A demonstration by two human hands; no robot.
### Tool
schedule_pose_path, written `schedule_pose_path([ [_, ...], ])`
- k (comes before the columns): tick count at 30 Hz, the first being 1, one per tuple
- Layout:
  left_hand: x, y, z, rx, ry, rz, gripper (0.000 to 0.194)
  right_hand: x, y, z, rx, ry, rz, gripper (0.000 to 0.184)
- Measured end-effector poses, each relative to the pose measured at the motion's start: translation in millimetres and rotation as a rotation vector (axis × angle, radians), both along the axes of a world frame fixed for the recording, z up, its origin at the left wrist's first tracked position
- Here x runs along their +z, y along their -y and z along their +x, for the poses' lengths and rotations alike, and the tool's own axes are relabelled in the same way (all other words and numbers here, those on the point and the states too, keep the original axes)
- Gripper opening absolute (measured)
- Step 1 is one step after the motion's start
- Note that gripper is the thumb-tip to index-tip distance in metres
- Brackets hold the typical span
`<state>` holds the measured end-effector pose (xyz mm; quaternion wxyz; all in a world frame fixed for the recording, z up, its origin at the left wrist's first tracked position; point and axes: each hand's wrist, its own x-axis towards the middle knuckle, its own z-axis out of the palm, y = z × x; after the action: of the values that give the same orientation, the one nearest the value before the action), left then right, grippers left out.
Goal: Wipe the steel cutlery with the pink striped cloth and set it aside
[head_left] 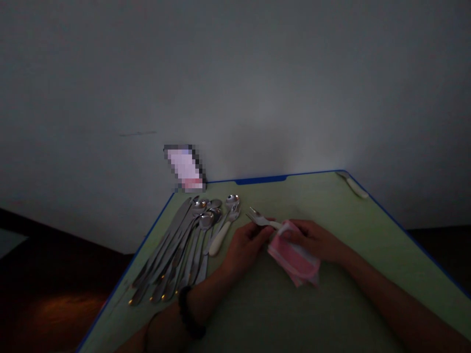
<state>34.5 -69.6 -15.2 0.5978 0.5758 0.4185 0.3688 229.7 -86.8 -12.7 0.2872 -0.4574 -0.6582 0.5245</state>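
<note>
Between my two hands is a fork [258, 218] with metal tines pointing up and left and a pale handle. My left hand [250, 241] pinches it near the neck. My right hand [312, 238] is closed around a pink and white cloth [296, 255], which wraps the handle and hides most of it. The cloth's loose end hangs toward me. Just left of my left hand lies another fork with a white handle [220, 239], beside a pile of metal spoons [206, 220] and table knives [165, 240].
A white-handled utensil [355, 186] lies at the far right corner of the pale green table [368, 240], which has a blue edge. A phone with a blurred screen [186, 166] leans on the wall [257, 88] at the far left corner. Dark floor [62, 294] shows at the left.
</note>
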Motion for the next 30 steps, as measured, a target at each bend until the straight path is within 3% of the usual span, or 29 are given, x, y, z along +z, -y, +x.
schedule_pose_path([
  [8,-5.7,-1,1,0.08,0.18,-0.105,0.025,0.9,-1,-1,0.027,-0.011,-0.05,0.029],
  [16,-5.1,-2,0,0.129,0.212,-0.107,0.028,2.2,-1,8,0.015,-0.071,-0.119,0.036],
  [23,-2.4,0,0,-0.021,0.142,-0.009,0.026,0.4,4,-3,-0.006,-0.013,-0.003,0.035],
  [27,-1.7,-1,-1,-0.008,0.174,-0.052,0.024,5.4,2,3,0.052,0.03,0.038,0.031],
  [30,-1.0,-2,-2,0.033,0.159,-0.057,0.029,4.5,-2,15,0.056,0.041,-0.042,0.032],
])
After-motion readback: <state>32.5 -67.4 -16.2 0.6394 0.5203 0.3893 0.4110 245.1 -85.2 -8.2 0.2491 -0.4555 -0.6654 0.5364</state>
